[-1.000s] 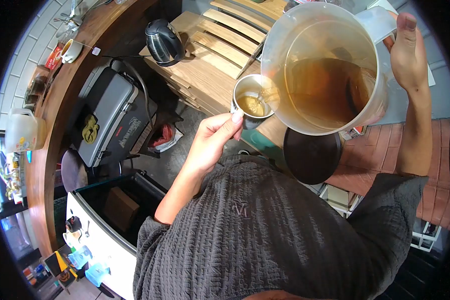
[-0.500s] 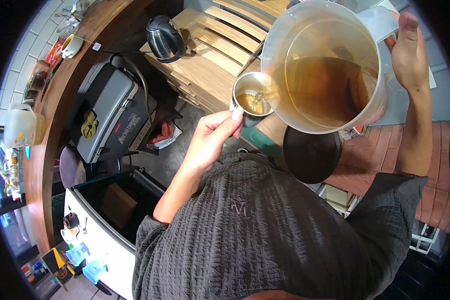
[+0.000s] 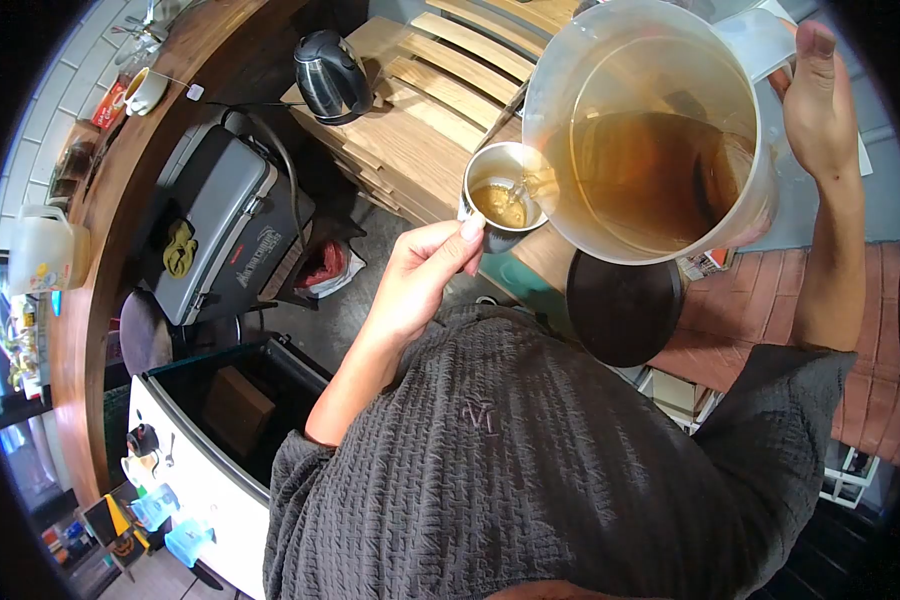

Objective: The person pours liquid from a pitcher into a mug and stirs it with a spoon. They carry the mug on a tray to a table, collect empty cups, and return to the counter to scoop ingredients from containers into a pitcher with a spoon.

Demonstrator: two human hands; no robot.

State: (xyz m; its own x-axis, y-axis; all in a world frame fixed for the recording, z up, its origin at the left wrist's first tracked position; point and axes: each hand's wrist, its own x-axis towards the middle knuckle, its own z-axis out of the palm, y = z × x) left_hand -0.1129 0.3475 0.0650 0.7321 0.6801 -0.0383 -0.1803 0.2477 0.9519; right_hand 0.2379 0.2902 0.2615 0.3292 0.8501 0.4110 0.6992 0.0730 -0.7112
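Observation:
My right hand (image 3: 818,110) grips the handle of a large translucent pitcher (image 3: 660,225), which is tilted and partly filled with brown liquid. From its rim the liquid runs into a metal cup (image 3: 504,190). My left hand (image 3: 432,265) holds that cup by its near side, thumb at the rim and the other fingers mostly hidden. Liquid with a bubbly surface lies in the cup. The pitcher's lip is right beside the cup's right edge, above it.
A black kettle (image 3: 332,80) stands on a slatted wooden bench (image 3: 410,130) ahead. Below the pitcher is a dark round seat (image 3: 625,308). On the left are a grey case (image 3: 215,230), a wooden counter (image 3: 82,350) and an open white-edged bin (image 3: 205,470).
The liquid in the cup looks slightly higher and foamier. Both hands, the pitcher and the cup have barely moved.

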